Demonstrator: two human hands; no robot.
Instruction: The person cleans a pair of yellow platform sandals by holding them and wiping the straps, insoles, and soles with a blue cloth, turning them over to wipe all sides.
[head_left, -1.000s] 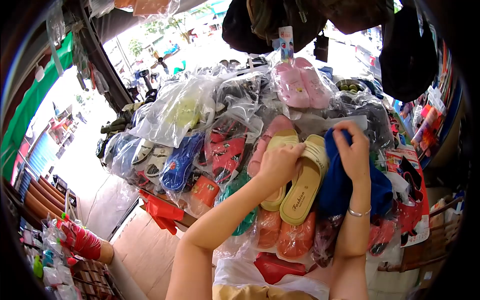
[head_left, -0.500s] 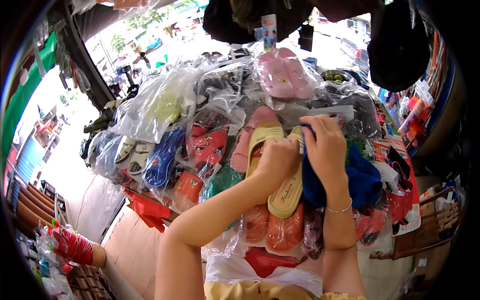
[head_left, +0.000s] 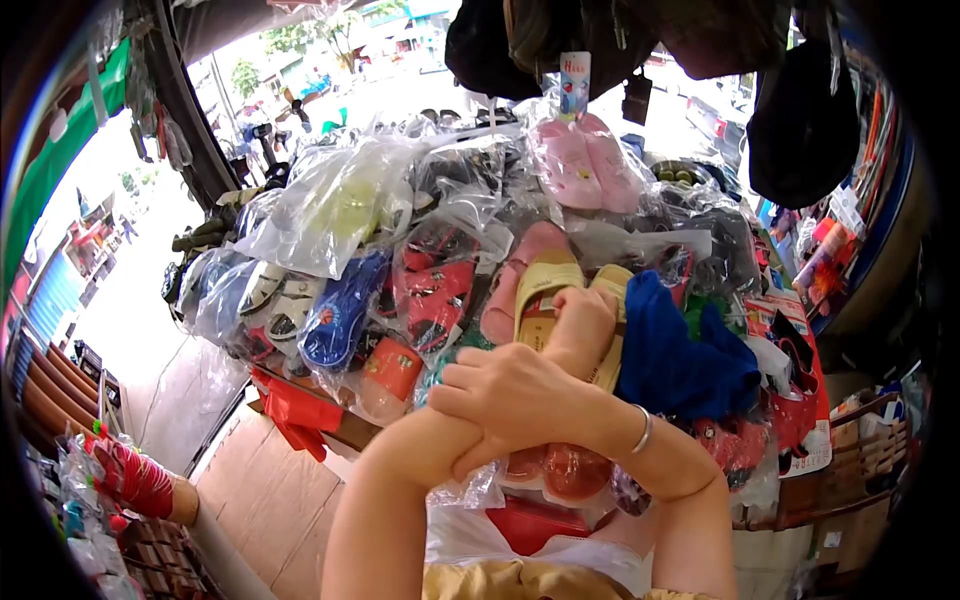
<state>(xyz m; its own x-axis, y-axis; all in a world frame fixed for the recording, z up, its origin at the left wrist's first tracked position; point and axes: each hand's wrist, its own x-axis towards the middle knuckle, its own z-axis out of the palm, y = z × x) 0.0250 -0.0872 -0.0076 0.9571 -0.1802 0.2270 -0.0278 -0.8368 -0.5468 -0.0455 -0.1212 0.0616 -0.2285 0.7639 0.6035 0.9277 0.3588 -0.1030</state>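
My left hand (head_left: pixel 583 325) is closed at the straps of a pair of cream slippers (head_left: pixel 545 285), pinching them near their inner sides; its fingertips are partly hidden. Across my left forearm lies my right hand (head_left: pixel 505 395), its fingers wrapped around the arm, with a bracelet on the wrist. Just right of the slippers is a crumpled blue cloth (head_left: pixel 685 350). Pink slippers (head_left: pixel 505 300) lie against their left side. Beneath my arms, orange slippers (head_left: pixel 575 470) in clear plastic are partly covered.
Plastic-wrapped footwear is piled over the stall, including blue slippers (head_left: pixel 345 315), red sandals (head_left: pixel 435 285) and pink clogs (head_left: pixel 590 165). Dark caps (head_left: pixel 800 130) hang overhead at the right. A red bag (head_left: pixel 295 410) hangs off the front edge. A roll of red cord (head_left: pixel 135 480) stands lower left.
My right hand has left the blue cloth and moved down and left onto my left forearm. My left hand stays at the cream slippers. The view has shifted slightly.
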